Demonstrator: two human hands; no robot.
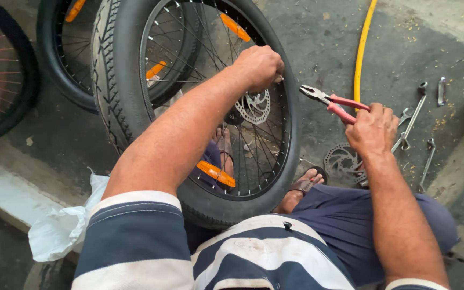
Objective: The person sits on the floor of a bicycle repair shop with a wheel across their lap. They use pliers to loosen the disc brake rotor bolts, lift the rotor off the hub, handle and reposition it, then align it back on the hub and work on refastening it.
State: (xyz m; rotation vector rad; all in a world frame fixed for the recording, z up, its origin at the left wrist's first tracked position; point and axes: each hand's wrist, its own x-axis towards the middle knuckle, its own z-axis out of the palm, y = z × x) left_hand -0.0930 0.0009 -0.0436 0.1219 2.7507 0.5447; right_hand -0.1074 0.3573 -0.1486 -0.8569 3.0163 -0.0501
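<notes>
Grey concrete floor (318,43) carries the work, with a yellow hose (362,51) running toward its far edge and loose spanners (412,121) scattered toward its right edge. Your left hand (259,67) is closed in a fist at the hub of the upright bicycle wheel (200,107), just above the brake disc (253,106) bolted there; your right hand (372,130) is clamped round the red handles of the pliers (331,101), whose jaws stand slightly apart and point at the hub without touching it. The two hands are well apart. To do this step well, judge it so: keep the wheel braced between your knees so the tyre cannot roll, hold the hub part steady with the left fist, and bring the pliers in square to the part before squeezing, so the jaws do not slip onto the spokes or the disc. A second, loose brake disc (342,160) lies on the floor near your right foot (304,185); keep it clear of your heel. What the left fist grips cannot be made out, since the fingers cover it. More wheels (6,70) are cut off at the left and far edges of the view, a white bag (63,228) lies by the near left edge, and the wheel's lower rim is hidden behind your striped shirt (253,252).
</notes>
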